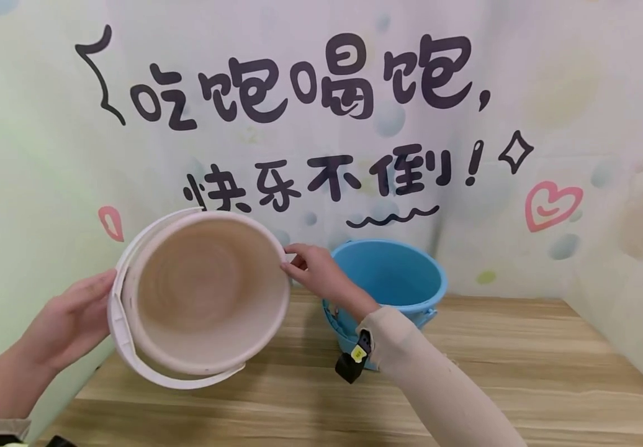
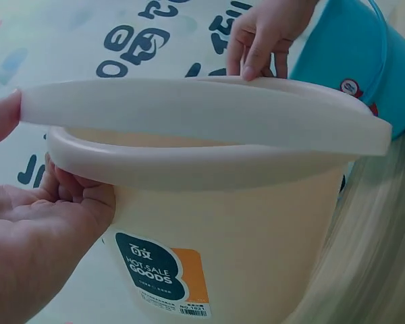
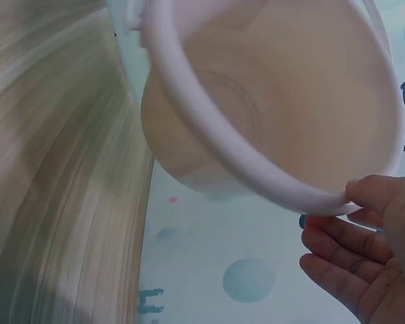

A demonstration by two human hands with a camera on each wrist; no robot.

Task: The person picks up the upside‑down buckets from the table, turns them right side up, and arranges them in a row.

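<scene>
A pale cream bucket (image 1: 204,298) is held tilted above the table, its mouth toward the head camera and its inside bare. My left hand (image 1: 72,320) grips its left side; in the left wrist view the curled fingers (image 2: 77,185) lie under the rim and the thumb touches the white handle (image 2: 202,111). With thumb and fingers my right hand (image 1: 318,273) pinches the rim on the opposite side, as the right wrist view shows at the rim (image 3: 256,169). A label (image 2: 162,273) is stuck on the bucket's outer wall.
Behind my right wrist a blue bucket (image 1: 394,273) stands upright on the wood-grain table (image 1: 522,372). A printed cloth (image 1: 606,112) with black writing hangs at the back. Each wrist wears a strap with a small black device (image 1: 349,366).
</scene>
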